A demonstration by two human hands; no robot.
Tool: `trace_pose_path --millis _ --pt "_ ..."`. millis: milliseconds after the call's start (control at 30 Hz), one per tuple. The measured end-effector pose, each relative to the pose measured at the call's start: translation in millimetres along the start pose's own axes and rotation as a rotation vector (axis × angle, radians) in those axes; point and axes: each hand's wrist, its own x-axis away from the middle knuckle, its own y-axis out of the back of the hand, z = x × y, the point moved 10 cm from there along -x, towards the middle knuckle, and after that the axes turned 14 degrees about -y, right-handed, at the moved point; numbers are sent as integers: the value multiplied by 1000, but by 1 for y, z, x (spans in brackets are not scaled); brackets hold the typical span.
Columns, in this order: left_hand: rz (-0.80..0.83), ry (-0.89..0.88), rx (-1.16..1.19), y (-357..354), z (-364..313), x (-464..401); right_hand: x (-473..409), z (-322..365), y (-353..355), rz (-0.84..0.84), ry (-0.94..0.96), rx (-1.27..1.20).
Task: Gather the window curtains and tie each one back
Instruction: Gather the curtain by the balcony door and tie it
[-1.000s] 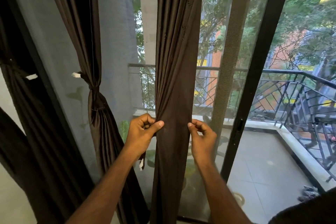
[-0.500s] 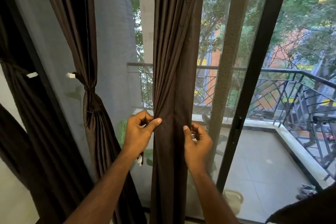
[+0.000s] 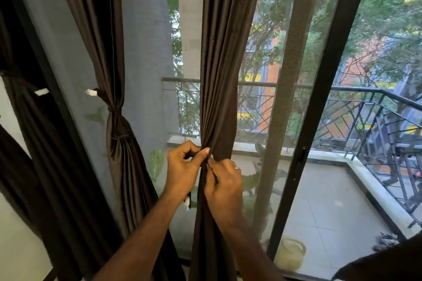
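Dark brown middle curtain [image 3: 225,75] hanging at centre frame, bunched narrow at its waist, left hand [image 3: 182,169] pinching the folds from nine o'clock, right hand [image 3: 225,183] gripping them from three o'clock, fingertips touching, tied-back curtain [image 3: 116,121] at nine o'clock, balcony railing [image 3: 365,116] at three o'clock.

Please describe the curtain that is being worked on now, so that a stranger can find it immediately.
Look at the glass balcony door. Three dark brown curtains hang there; take the rightmost curtain. Unlike the middle tied curtain, it has no knot, and the left hand and right hand pinch it together.
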Motion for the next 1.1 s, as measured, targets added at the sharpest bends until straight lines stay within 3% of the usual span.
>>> trace_pose_path --millis 267,500,667,767,833,967,1033,1100 --pt "21 95 177 -2 0 4 9 13 -12 21 63 141" --pt "120 13 23 -5 -5 -2 19 13 -24 43 129 255" --pt "132 0 -81 -3 -10 -2 22 12 -26 75 127 214" --pt "97 19 -22 4 -7 -1 22 9 -25 211 129 30" --pt "100 28 6 6 -6 0 17 -2 -11 228 -6 -201" --pt "130 3 -11 5 -17 1 -7 -62 11 22 -482 -416" --pt "152 1 -9 4 -19 2 -16 -91 -5 109 -692 -526" --pt "164 17 -8 6 -18 2 -23 -104 -15 188 -753 -581"
